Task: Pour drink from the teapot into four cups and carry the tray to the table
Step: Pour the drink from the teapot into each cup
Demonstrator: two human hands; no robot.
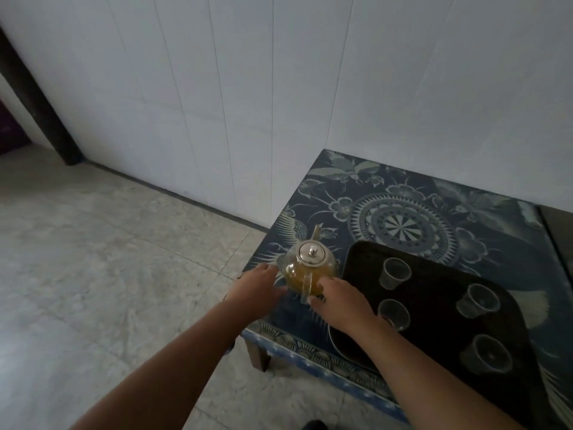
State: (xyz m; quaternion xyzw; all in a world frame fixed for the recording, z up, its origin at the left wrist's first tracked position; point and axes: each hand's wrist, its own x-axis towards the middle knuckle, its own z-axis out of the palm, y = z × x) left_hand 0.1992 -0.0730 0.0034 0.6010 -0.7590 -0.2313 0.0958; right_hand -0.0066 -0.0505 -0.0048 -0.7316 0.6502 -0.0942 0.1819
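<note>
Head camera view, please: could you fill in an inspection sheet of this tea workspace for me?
Surface: table under a blue patterned cloth, set against the wall.
Job's things: glass teapot with a metal lid and amber drink inside, on the cloth left of the black tray. Clear cups stand upright on the tray, apparently empty: far left, near left, far right, near right.
Clutter: nothing seen.
Hands: left hand open at the teapot's left side; right hand at the handle, grip unclear.
Cables: nothing seen.
Surroundings: white panelled wall, pale tiled floor, dark door frame.
</note>
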